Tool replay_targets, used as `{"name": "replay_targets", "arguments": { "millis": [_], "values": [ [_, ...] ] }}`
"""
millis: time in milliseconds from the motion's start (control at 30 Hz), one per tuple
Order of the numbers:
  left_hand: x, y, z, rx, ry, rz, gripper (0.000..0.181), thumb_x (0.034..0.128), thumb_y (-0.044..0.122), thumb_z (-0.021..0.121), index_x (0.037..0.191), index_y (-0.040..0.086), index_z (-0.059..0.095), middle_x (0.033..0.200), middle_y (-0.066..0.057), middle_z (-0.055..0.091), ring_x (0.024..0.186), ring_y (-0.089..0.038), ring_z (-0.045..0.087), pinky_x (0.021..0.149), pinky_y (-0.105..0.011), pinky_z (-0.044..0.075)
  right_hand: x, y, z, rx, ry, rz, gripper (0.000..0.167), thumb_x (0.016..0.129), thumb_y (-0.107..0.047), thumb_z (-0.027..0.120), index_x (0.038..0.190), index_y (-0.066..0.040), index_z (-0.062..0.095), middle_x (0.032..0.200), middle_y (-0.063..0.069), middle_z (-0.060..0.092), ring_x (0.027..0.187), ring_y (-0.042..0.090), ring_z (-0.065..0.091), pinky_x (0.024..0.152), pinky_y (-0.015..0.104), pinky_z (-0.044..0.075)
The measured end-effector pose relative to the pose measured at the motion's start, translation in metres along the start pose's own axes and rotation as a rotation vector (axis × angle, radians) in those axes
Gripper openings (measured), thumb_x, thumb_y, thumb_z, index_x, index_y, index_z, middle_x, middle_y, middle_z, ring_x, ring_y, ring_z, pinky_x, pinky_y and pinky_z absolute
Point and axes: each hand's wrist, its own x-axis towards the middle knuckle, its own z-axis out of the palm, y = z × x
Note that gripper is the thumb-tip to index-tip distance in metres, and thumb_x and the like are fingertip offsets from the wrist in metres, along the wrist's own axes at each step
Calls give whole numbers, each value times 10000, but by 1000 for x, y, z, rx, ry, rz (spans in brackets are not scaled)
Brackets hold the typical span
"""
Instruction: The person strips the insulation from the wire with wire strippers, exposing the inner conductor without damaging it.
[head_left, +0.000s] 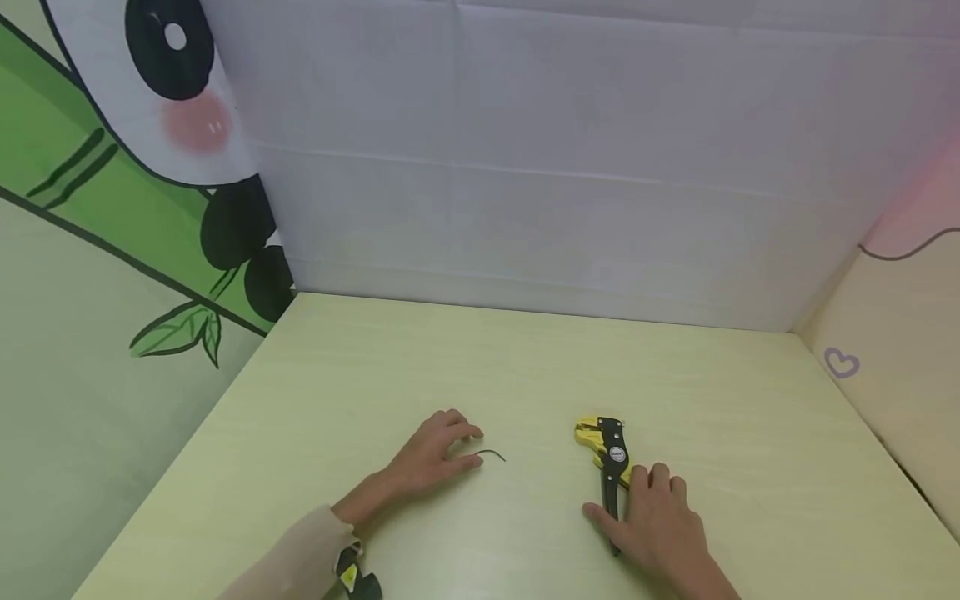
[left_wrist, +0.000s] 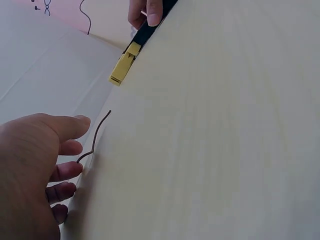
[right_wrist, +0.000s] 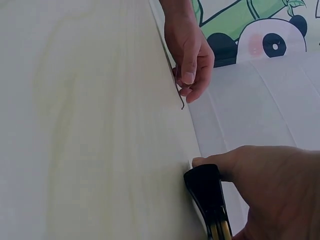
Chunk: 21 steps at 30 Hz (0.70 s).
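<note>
A thin dark wire (head_left: 492,452) (left_wrist: 95,137) lies by my left hand (head_left: 437,454) (left_wrist: 35,160), whose thumb and index finger stand apart. One wire end is beside its fingertips; no firm pinch shows. My right hand (head_left: 660,521) (right_wrist: 270,185) straddles the handles of a yellow and black wire stripper (head_left: 612,450) (left_wrist: 125,62), thumb on the left side and fingers against the yellow handle on the right. The stripper's yellow jaws point away from me. In the right wrist view its black handle end (right_wrist: 205,185) touches the thumb, while the other fingers are mostly hidden.
The pale wooden tabletop (head_left: 450,367) ends at a white sheet (head_left: 525,167) hanging along its far edge. Painted walls flank the table, with a panda and bamboo (head_left: 90,158) on the left and a small heart (head_left: 841,362) on the right.
</note>
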Motion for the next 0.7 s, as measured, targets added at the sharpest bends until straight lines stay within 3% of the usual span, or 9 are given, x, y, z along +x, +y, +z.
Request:
{"name": "replay_targets", "arguments": {
  "millis": [467, 700],
  "values": [
    [-8, -8, 10, 63, 107, 79, 158, 814, 229, 804, 947, 174, 739, 937, 37, 614, 878, -121, 498, 810, -309, 424, -11, -15, 8, -8, -22, 58, 795, 810, -624, 694, 1145, 76, 521, 959, 163, 444, 804, 267, 419, 500, 322, 381],
    [-10, -11, 14, 72, 127, 97, 77, 828, 192, 795, 890, 176, 752, 908, 47, 624, 843, -115, 512, 783, -299, 427, -16, -20, 11, 1, -33, 70, 755, 811, -595, 705, 1131, 63, 517, 983, 174, 455, 791, 264, 432, 501, 324, 392]
  ]
}}
